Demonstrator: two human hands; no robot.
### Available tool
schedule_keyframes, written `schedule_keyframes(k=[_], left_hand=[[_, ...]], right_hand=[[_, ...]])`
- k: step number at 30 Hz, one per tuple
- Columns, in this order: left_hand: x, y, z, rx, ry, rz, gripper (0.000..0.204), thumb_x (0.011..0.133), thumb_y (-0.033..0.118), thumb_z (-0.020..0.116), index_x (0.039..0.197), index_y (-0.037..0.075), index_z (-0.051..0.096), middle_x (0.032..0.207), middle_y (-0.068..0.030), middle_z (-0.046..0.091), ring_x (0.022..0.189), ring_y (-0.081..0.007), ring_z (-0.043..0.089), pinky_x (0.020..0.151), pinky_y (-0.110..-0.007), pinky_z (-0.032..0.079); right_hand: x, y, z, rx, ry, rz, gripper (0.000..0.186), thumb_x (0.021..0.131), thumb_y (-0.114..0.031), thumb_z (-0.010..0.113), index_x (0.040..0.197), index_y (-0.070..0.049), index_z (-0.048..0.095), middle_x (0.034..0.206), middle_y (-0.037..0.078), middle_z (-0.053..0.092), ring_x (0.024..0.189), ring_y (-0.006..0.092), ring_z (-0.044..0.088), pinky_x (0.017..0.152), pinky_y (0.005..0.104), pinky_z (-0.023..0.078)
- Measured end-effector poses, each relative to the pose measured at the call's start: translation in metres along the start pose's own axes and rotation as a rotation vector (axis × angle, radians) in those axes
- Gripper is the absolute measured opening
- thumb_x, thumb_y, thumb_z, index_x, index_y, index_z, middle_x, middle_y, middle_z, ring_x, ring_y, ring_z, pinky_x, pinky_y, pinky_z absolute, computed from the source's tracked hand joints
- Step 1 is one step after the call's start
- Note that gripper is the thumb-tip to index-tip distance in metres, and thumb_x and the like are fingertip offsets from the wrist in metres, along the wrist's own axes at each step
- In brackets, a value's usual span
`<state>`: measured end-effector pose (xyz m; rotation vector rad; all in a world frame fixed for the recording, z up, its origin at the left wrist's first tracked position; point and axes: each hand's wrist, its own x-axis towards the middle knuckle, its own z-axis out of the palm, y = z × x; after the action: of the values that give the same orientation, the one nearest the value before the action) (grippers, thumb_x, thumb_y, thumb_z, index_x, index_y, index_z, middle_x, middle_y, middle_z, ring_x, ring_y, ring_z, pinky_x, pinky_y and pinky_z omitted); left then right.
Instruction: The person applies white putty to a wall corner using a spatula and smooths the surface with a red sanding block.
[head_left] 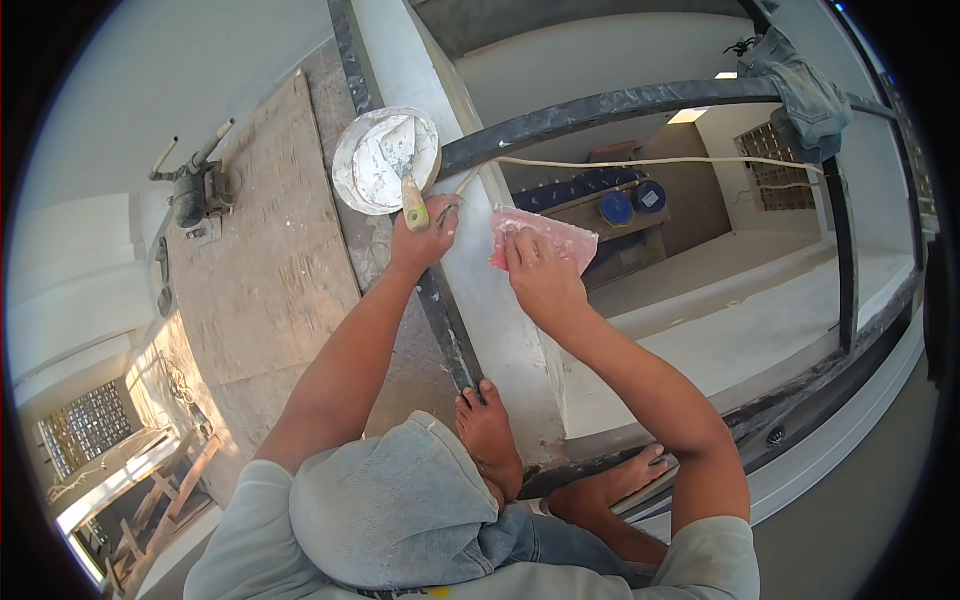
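Observation:
My right hand (545, 275) grips a flat pink rectangular pad (570, 240), smeared with white, above the right side of a pale wall ledge (490, 300). To the left, a white bucket (345, 180) holds white paste. A putty knife (412, 195) with a yellow-green handle lies across it, its blade coated in paste and its handle over the near rim. Just below that rim, my left hand (425, 240) is closed beside the knife handle. What its curled fingers hold is hidden; they are near the dark metal rail (450, 330).
A dark metal frame (640, 100) surrounds an opening on the right, with a lower room and blue buckets (618, 208) far below. Denim cloth (805, 95) hangs on it, and a pale cable (650, 162) crosses the opening. Plywood (270, 240) and a motor-like machine (195, 195) are left.

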<state>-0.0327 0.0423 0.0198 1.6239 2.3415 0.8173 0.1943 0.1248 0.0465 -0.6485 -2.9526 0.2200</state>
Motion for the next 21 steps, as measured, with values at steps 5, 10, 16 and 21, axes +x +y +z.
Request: schedule_keyframes(k=[5, 10, 16, 21], left_hand=[[0.001, -0.016, 0.004, 0.146, 0.084, 0.234, 0.013, 0.09, 0.01, 0.066, 0.103, 0.009, 0.067, 0.099, -0.0081, 0.071, 0.088, -0.0307, 0.07, 0.076, -0.04, 0.055], [0.001, -0.006, 0.007, 0.037, 0.087, 0.115, 0.01, 0.091, 0.008, 0.066, 0.101, 0.007, 0.067, 0.103, -0.0046, 0.069, 0.087, -0.0263, 0.069, 0.076, -0.038, 0.054], [0.003, -0.008, 0.007, 0.1, 0.113, 0.292, 0.016, 0.088, 0.01, 0.066, 0.103, 0.009, 0.066, 0.093, -0.0103, 0.069, 0.08, -0.0338, 0.068, 0.067, -0.043, 0.056], [0.001, -0.012, 0.004, -0.003, 0.061, 0.13, 0.018, 0.088, 0.013, 0.065, 0.106, 0.012, 0.066, 0.096, -0.0105, 0.071, 0.084, -0.0341, 0.069, 0.072, -0.042, 0.057]], right_hand=[[0.027, -0.02, 0.019, -0.151, -0.017, -0.036, 0.053, 0.086, -0.017, 0.062, 0.135, 0.003, 0.057, 0.124, 0.014, 0.059, 0.099, 0.0214, 0.06, 0.061, 0.034, 0.057], [0.043, -0.016, 0.045, -0.191, 0.112, -0.104, 0.054, 0.088, -0.019, 0.06, 0.137, 0.003, 0.058, 0.132, 0.018, 0.058, 0.098, 0.0226, 0.055, 0.067, 0.0332, 0.05], [0.078, -0.003, 0.068, -0.162, 0.07, -0.142, 0.053, 0.088, -0.019, 0.06, 0.135, 0.006, 0.059, 0.137, 0.021, 0.059, 0.106, 0.0234, 0.057, 0.073, 0.0359, 0.053], [0.049, -0.026, 0.079, -0.131, -0.036, -0.211, 0.055, 0.087, -0.019, 0.06, 0.134, 0.009, 0.058, 0.14, 0.025, 0.056, 0.103, 0.0253, 0.059, 0.071, 0.0352, 0.055]])
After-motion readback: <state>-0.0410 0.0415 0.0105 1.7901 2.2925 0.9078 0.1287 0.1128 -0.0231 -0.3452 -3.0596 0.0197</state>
